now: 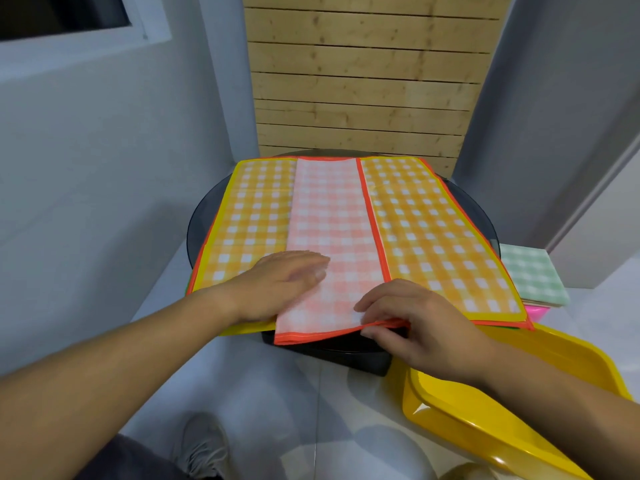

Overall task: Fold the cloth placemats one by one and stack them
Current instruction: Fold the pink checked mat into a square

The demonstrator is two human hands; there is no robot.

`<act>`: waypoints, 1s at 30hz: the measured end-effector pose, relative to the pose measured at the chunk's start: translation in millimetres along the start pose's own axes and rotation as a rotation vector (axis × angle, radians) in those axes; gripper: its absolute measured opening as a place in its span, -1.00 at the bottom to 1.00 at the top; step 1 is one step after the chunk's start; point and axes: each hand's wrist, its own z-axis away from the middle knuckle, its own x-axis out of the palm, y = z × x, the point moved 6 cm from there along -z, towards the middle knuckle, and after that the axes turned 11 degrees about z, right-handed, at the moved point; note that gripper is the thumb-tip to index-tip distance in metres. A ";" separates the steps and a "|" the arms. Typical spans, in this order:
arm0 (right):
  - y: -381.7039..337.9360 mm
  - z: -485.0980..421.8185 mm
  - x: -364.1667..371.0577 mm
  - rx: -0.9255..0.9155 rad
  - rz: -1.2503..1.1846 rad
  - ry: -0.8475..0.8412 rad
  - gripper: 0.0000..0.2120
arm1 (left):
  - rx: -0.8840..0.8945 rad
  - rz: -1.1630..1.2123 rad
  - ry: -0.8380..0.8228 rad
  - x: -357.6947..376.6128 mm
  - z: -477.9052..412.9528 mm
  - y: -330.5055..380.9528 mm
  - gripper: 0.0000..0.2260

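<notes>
A pink checked placemat [332,237] with an orange-red border lies folded into a long strip down the middle of a round dark glass table [204,216]. Under it a yellow checked placemat [433,233] is spread flat, with more mats beneath. My left hand [280,282] lies flat, fingers straight, pressing the near left part of the pink strip. My right hand [412,320] pinches the strip's near right corner at the table's front edge. A folded green checked placemat [530,275] sits on a small stack to the right.
A yellow plastic tub [485,403] stands on the floor at the near right, under my right forearm. A pink object [536,311] lies beneath the green stack. A wooden slat panel [363,81] rises behind the table, grey walls on either side. My shoe [204,445] shows below.
</notes>
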 end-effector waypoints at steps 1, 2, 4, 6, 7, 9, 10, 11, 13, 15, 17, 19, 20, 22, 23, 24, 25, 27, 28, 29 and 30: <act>2.0 -2.7 -3.6 0.025 -0.025 0.016 -0.84 | -0.029 0.192 0.034 -4.3 0.2 -0.4 -0.46; 4.4 -6.3 -8.4 0.057 -0.063 0.032 -0.86 | -0.058 0.347 0.078 -9.9 -0.7 -2.4 -0.50; 8.4 -16.6 -21.3 0.119 -0.155 0.077 -0.90 | -0.075 0.523 0.165 -25.2 -2.3 -3.9 -0.39; 11.9 -30.7 -37.9 0.167 -0.202 0.148 -0.93 | -0.047 0.645 0.193 -37.8 -4.6 -4.1 -0.25; 13.9 -38.8 -46.7 0.194 -0.218 0.183 -0.94 | -0.034 0.707 0.198 -42.5 -5.3 -4.4 -0.22; 21.4 -57.0 -61.4 0.256 -0.262 0.236 -0.94 | -0.009 0.771 0.194 -47.5 -5.1 -7.1 -0.23; 25.7 -66.7 -67.1 0.287 -0.287 0.258 -0.94 | 0.002 0.755 0.189 -48.5 -5.8 -8.9 -0.24; 30.9 -76.9 -71.3 0.315 -0.305 0.280 -0.93 | 0.008 0.716 0.180 -48.2 -7.1 -9.9 -0.27; 41.6 -95.4 -76.3 0.361 -0.325 0.329 -0.93 | 0.017 0.562 0.192 -47.3 -10.1 -9.7 -0.49; 54.1 -109.7 -75.8 0.424 -0.349 0.374 -0.93 | 0.025 0.396 0.243 -48.9 -15.2 -8.6 -0.77; 71.5 -117.0 -71.0 0.494 -0.395 0.424 -0.95 | 0.043 0.304 0.301 -50.0 -20.0 -6.9 -0.79; 90.5 -115.3 -60.0 0.607 -0.487 0.456 -0.73 | 0.011 0.334 0.358 -52.7 -25.2 -10.8 -0.89; 97.8 -111.5 -52.1 0.672 -0.557 0.441 -0.58 | -0.013 0.367 0.377 -53.9 -28.1 -13.7 -0.94; 106.5 -102.5 -33.0 0.784 -0.674 0.343 -0.35 | -0.055 0.388 0.408 -57.0 -32.3 -17.3 -0.91; 109.3 -97.4 -24.2 0.827 -0.665 0.278 -0.30 | -0.075 0.379 0.422 -58.0 -33.7 -17.5 -0.87; 110.2 -91.7 -18.1 0.857 -0.613 0.220 -0.31 | -0.092 0.379 0.436 -58.5 -35.2 -17.2 -0.85; 110.5 -87.1 -13.1 0.865 -0.559 0.175 -0.35 | -0.105 0.393 0.451 -59.7 -36.2 -16.7 -0.84; 109.8 -81.9 -6.8 0.845 -0.467 0.103 -0.40 | -0.137 0.446 0.461 -60.5 -37.3 -14.8 -0.86; 108.4 -80.6 -5.7 0.831 -0.425 0.076 -0.40 | -0.150 0.468 0.455 -59.8 -37.4 -13.0 -0.90; 108.0 -79.6 -4.5 0.822 -0.376 0.058 -0.39 | -0.165 0.476 0.449 -59.2 -37.7 -12.2 -0.94; 106.6 -78.0 -5.7 0.817 -0.323 0.047 -0.38 | -0.184 0.464 0.446 -58.8 -38.0 -12.2 -0.97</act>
